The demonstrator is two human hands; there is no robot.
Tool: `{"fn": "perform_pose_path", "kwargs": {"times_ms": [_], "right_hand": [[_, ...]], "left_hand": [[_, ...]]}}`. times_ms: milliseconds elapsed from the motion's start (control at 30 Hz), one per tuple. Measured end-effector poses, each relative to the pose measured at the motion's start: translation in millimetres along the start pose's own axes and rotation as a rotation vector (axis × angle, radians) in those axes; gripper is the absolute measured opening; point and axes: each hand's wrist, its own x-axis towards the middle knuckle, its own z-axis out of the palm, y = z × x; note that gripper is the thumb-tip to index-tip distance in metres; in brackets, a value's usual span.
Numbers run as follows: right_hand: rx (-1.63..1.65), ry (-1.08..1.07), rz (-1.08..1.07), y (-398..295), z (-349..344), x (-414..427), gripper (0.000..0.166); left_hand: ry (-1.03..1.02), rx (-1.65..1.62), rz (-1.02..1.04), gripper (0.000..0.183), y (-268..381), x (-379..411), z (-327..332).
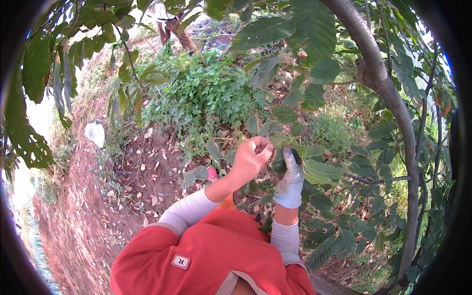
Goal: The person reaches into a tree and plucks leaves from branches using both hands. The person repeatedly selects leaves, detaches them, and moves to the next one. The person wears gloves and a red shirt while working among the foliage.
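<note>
My left hand [252, 158] is bare, its fingers curled in with thumb and fingertips together beside a leafy twig; whether anything lies between them is too small to tell. On my right hand [289, 177] is a pale, soiled work glove. Its thumb points up, and it is closed around the green leaves [278, 162] of a tree twig, partly hidden by the glove. Broad, toothed green leaves [320, 171] hang just right of the glove. Both hands are close together in front of my red shirt.
A thick, bent tree branch [398, 110] curves down the right side, with leafy twigs around it. Leaves with holes [33, 136] hang at the upper left. Low green plants [206, 88] grow on the leaf-strewn soil ahead. A person's legs [173, 33] show at the top.
</note>
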Motion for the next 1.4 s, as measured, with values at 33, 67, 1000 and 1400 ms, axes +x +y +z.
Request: {"fn": "perform_pose_path", "kwargs": {"times_ms": [33,67,1000,1400], "right_hand": [[0.006,0.008,-0.047,6.7,-3.1,2.3,0.032],[0.011,0.015,-0.093,14.5,-7.6,4.1,0.031],[0.021,0.024,0.062,6.3,1.5,2.2,0.029],[-0.161,0.01,-0.012,31.4,-23.6,13.6,0.033]], "left_hand": [[-0.024,0.01,0.03,0.011,-1.8,-3.2,-0.3],[-0.054,-0.025,0.03,0.011,-8.5,-4.0,0.4],[-0.128,0.337,0.246,0.015,-1.1,-5.3,-1.9],[-0.117,0.398,0.241,0.015,-7.4,-5.1,-1.8]]}}
